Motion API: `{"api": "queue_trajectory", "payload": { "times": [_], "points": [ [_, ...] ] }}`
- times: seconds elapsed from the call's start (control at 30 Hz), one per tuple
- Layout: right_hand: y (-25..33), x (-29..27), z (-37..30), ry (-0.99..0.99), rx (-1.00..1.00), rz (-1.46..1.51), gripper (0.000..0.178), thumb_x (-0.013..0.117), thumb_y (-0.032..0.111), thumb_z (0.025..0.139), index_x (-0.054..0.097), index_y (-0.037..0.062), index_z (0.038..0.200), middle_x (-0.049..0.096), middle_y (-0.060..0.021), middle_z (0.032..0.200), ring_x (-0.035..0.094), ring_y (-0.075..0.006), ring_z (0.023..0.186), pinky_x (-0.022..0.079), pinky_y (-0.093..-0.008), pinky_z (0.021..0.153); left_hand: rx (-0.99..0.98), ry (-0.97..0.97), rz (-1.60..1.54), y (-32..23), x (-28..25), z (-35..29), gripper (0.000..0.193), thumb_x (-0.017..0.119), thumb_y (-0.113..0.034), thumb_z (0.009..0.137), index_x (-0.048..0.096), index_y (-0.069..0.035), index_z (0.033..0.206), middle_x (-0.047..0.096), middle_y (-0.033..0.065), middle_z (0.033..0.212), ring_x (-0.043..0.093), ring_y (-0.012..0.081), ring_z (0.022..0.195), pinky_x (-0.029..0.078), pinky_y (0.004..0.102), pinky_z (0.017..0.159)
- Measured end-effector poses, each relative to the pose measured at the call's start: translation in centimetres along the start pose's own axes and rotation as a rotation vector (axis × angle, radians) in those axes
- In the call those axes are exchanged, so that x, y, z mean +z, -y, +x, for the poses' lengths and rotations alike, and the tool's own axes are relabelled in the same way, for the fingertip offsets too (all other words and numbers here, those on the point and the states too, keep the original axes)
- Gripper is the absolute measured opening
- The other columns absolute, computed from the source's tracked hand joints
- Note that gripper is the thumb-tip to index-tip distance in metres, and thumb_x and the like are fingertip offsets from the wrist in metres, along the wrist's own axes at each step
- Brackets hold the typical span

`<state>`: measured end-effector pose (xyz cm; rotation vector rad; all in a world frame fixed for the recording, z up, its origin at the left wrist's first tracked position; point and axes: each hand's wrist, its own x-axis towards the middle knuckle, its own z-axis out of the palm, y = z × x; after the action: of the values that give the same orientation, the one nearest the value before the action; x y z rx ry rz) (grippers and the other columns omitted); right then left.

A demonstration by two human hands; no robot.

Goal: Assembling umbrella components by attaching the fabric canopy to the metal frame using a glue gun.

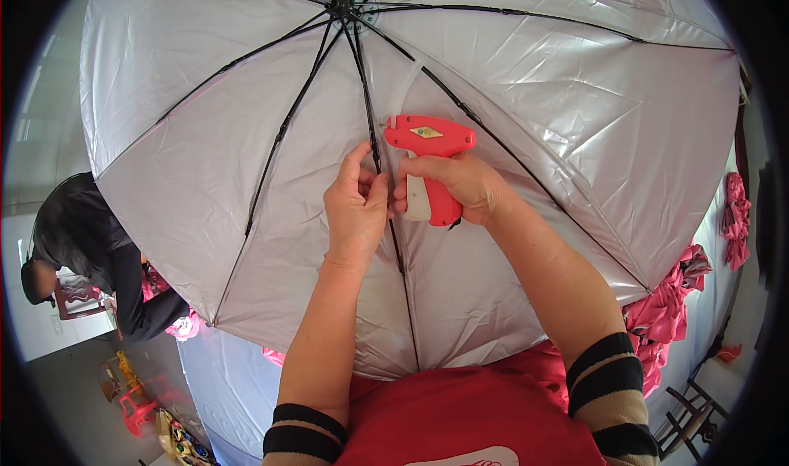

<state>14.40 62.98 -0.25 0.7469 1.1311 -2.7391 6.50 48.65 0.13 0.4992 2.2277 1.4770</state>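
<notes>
Silver canopy [460,273] behind; right hand [467,182] grasps tagging gun [433,141], left hand [355,207] at umbrella rib [371,121], pinch unclear; keep rib steady

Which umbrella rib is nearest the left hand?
The rib running from the black hub down toward the person's red top: the left hand has its fingers at it, while the other ribs lie farther away.

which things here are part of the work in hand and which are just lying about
In use:
red tagging gun, in the right hand
open silver-lined umbrella, left hand at one rib

Seemingly just lying about:
pink fabric bundles
red stool
</notes>
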Motion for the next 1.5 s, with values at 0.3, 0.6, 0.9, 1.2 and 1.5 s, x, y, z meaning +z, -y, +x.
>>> {"api": "queue_trajectory", "payload": {
  "times": [0.3, 0.6, 0.9, 1.2, 1.5],
  "points": [
    [-0.2, 0.2, -0.4, 0.020, 0.023, -0.039, 0.019, 0.065, 0.017, 0.085, 0.060, 0.0006, 0.094, 0.067, -0.0145, 0.081, 0.068, -0.0258, 0.073, 0.056, -0.0378, 0.068, 0.019, 0.003, -0.010, 0.3, -0.3, 0.0, 0.042, 0.057, 0.004, 0.086, 0.052, -0.006, 0.127, 0.056, 0.0021, 0.074, 0.053, 0.0073, 0.057, 0.049, 0.0239, 0.047],
    [0.9, -1.7, 0.7, 0.271, 0.144, 0.090, 0.019, 0.064, 0.019, 0.086, 0.062, 0.0007, 0.091, 0.067, -0.0146, 0.083, 0.068, -0.0267, 0.074, 0.057, -0.0389, 0.070, 0.040, 0.005, -0.006, 0.0, -0.4, 0.1, 0.041, 0.057, 0.004, 0.086, 0.054, -0.007, 0.126, 0.055, 0.0015, 0.071, 0.052, 0.0071, 0.056, 0.050, 0.0237, 0.047],
    [0.6, -2.2, 1.9, 0.324, 0.171, 0.052, 0.020, 0.063, 0.020, 0.086, 0.062, 0.0009, 0.092, 0.067, -0.0146, 0.084, 0.069, -0.0255, 0.075, 0.057, -0.0378, 0.069, 0.079, 0.011, -0.023, 0.2, 0.2, -0.1, 0.039, 0.057, 0.003, 0.087, 0.054, -0.007, 0.124, 0.054, 0.0014, 0.071, 0.052, 0.0072, 0.056, 0.048, 0.0233, 0.046],
    [0.5, -1.9, 0.9, 0.198, 0.088, -0.018, 0.022, 0.060, 0.022, 0.088, 0.060, 0.0000, 0.093, 0.067, -0.0170, 0.086, 0.068, -0.0274, 0.080, 0.057, -0.0388, 0.071, 0.020, 0.002, 0.039, 0.9, 0.3, -1.2, 0.032, 0.059, 0.000, 0.087, 0.053, -0.003, 0.118, 0.058, 0.0067, 0.071, 0.057, 0.0152, 0.056, 0.050, 0.0300, 0.048],
    [-8.6, -0.6, -10.7, 0.035, 0.284, 0.281, 0.024, 0.058, 0.021, 0.090, 0.058, -0.0009, 0.100, 0.067, -0.0193, 0.089, 0.068, -0.0315, 0.082, 0.055, -0.0412, 0.078, 0.074, 0.123, 0.949, 3.3, -0.5, -10.2, 0.025, 0.066, -0.008, 0.082, 0.045, -0.002, 0.094, 0.060, 0.0198, 0.067, 0.060, 0.0402, 0.063, 0.051, 0.0448, 0.059]
  ]
}}
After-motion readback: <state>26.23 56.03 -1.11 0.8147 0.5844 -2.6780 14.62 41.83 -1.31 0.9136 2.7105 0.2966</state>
